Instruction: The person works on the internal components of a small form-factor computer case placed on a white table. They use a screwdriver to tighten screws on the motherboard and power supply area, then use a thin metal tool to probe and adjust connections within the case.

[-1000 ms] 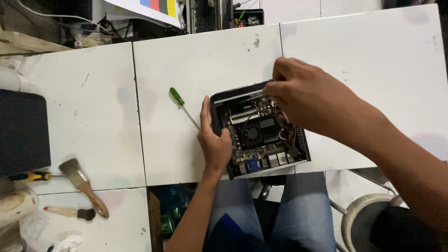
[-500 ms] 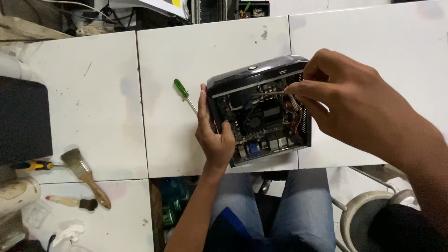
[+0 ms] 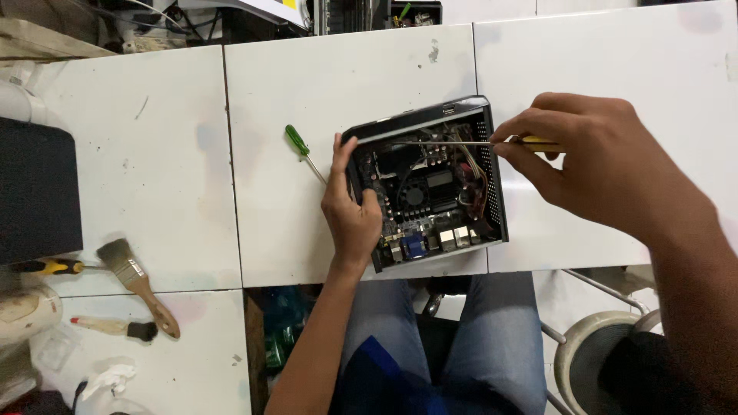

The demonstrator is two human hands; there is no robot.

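The left hand (image 3: 352, 211) grips the left edge of a small open black computer case with a bare circuit board inside (image 3: 430, 192), thumb curled over the rim and fingers down on the board's edge. The case sits tilted on the white tiled table (image 3: 338, 84), between the two hands. The right hand (image 3: 607, 165) is closed around a yellow-handled screwdriver (image 3: 469, 143), whose thin metal shaft reaches leftward from the fingertips across the top of the open case. Just left of the left hand lies a green-handled screwdriver (image 3: 301, 150), flat on the table. Well off to the left of both hands rest a wooden-handled paintbrush (image 3: 138, 284) and a smaller dark-bristled brush (image 3: 115, 328).
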